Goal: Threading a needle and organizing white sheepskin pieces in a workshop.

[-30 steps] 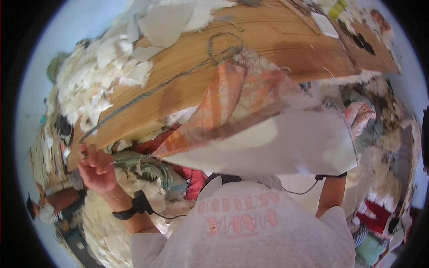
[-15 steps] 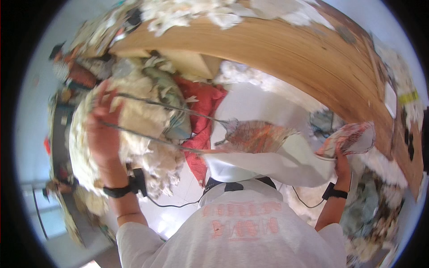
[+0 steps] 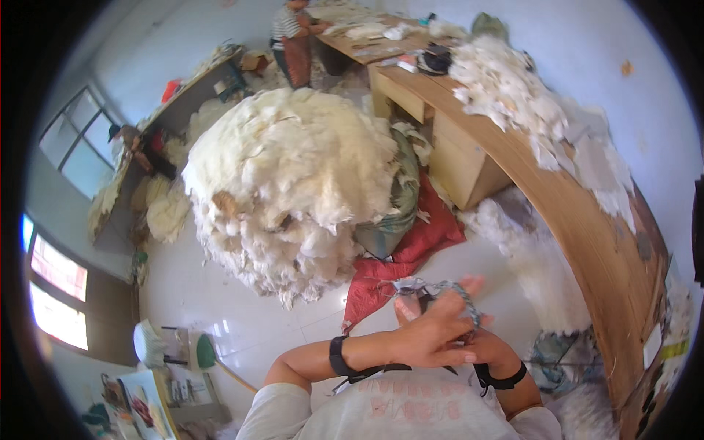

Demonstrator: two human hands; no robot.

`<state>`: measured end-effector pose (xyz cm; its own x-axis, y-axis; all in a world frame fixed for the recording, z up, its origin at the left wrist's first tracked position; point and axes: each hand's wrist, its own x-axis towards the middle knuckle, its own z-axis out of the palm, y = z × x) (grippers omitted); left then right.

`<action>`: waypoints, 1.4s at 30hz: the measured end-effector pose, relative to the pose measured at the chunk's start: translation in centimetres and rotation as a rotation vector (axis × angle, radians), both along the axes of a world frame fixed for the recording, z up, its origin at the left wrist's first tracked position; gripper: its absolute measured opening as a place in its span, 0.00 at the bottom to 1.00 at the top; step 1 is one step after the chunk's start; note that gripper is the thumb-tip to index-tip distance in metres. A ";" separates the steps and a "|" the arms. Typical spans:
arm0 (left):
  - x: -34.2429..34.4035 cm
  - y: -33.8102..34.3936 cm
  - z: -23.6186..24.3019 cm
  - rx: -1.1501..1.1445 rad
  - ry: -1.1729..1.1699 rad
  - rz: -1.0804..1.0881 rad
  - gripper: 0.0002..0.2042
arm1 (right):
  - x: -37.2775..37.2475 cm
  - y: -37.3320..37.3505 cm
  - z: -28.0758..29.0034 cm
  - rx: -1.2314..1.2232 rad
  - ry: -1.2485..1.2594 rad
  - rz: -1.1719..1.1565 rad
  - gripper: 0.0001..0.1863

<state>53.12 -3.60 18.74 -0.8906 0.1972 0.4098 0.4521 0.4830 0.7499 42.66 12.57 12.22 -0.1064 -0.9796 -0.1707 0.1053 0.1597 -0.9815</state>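
Note:
My left hand [image 3: 433, 334] lies across my right hand [image 3: 493, 350] just in front of my chest. Both wrists wear black bands. A twisted blue-green cord [image 3: 460, 295] loops over the spread fingers of my left hand. A small shiny metal piece [image 3: 408, 284] sticks out beyond the fingertips. My right hand is mostly hidden under the left, and its fingers do not show.
A big heap of white wool [image 3: 293, 176] fills the floor ahead, with a green sack [image 3: 405, 192] and a red cloth [image 3: 414, 249] beside it. A long wooden bench [image 3: 579, 220] carrying more wool runs along the right. Another person [image 3: 292, 37] works at the far table. A broom [image 3: 209, 356] lies at lower left.
My left hand has come down from the raised spot at the left to my chest and now covers my right hand. The view has swung from the bench to the floor and wool heap.

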 end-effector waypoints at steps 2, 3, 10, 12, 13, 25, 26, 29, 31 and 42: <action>3.0 -3.4 -1.1 0.008 0.006 0.233 0.26 | -0.1 -1.6 3.0 0.090 0.066 -0.023 0.15; 4.9 -5.7 -2.0 0.029 -0.010 0.436 0.29 | -0.4 -2.6 4.5 0.191 0.115 -0.074 0.11; 19.4 -23.2 -16.9 -0.417 -0.209 1.206 0.34 | -4.8 -8.2 11.7 -0.102 1.182 -0.786 0.14; 21.2 -22.8 -12.7 -0.347 -0.378 1.263 0.27 | -6.0 -10.1 11.4 -0.040 1.390 -0.839 0.14; 23.2 -23.6 -12.9 -0.578 -0.370 1.231 0.21 | -5.9 -11.1 10.8 -0.028 1.375 -0.796 0.14; 30.8 -17.8 -5.2 -0.643 -0.251 1.952 0.15 | -5.1 -15.2 7.1 -0.294 0.929 -0.636 0.11; 31.9 -17.2 -5.0 -0.764 -0.224 2.014 0.21 | -4.5 -14.8 7.5 -0.371 0.984 -0.543 0.11; 36.6 -14.5 -6.2 -0.273 0.318 2.077 0.20 | -3.7 -12.3 7.5 -0.580 1.007 -0.467 0.13; 40.6 -11.3 -12.4 0.479 0.585 1.914 0.19 | -4.2 -11.3 7.0 -0.612 0.811 -0.412 0.12; 24.3 -15.2 -15.3 -0.091 -0.297 1.642 0.22 | -8.6 -14.4 6.3 -0.555 0.351 -0.076 0.43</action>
<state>77.42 -18.76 3.47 -0.2012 -0.9496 0.2406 -0.6877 0.3118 0.6556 34.07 -1.79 18.52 -0.1363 -0.8995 0.4151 -0.2446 -0.3754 -0.8940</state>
